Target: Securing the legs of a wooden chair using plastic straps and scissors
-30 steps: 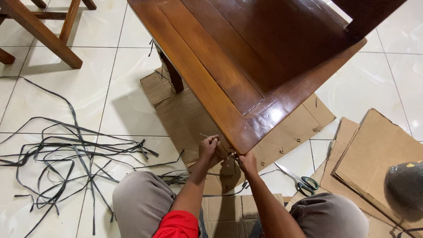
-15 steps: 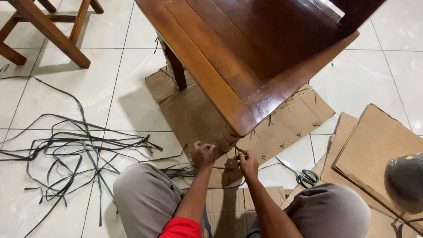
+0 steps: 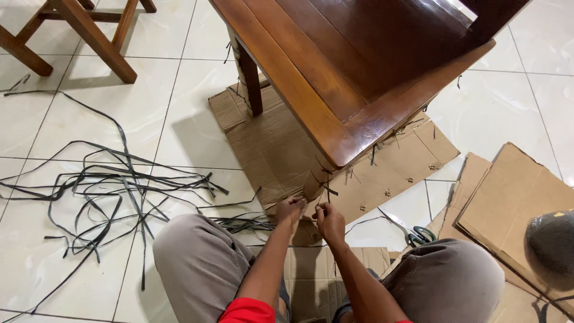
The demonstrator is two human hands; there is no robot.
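We sit on the floor with knees spread, so the corner leg of the wooden chair [image 3: 359, 78] comes between our thighs and both hands can reach it. The left hand [image 3: 289, 210] and the right hand [image 3: 330, 222] meet low at that wrapped leg [image 3: 315, 179], which is sheathed in brown cardboard. Both sets of fingers are curled shut, pinching what looks like a thin black strap [image 3: 327, 190] tied round the cardboard; the strap is small in this view, so we cannot tell for sure which hand holds which end. The hands sit close together, almost touching, as a knot or a tight pull needs opposing grips.

Flattened cardboard [image 3: 269, 137] lies under the chair, probably to shield the tiled floor [image 3: 66, 119] and the legs. A loose tangle of black strapping [image 3: 101, 191] spreads over the tiles to our left, within reach of the left hand. Green-handled scissors [image 3: 415, 234] rest on the floor just right of the right knee, near the right hand. More cardboard sheets [image 3: 514, 197] are stacked at the far right. Another wooden frame [image 3: 78, 30] stands at the upper left, well apart.
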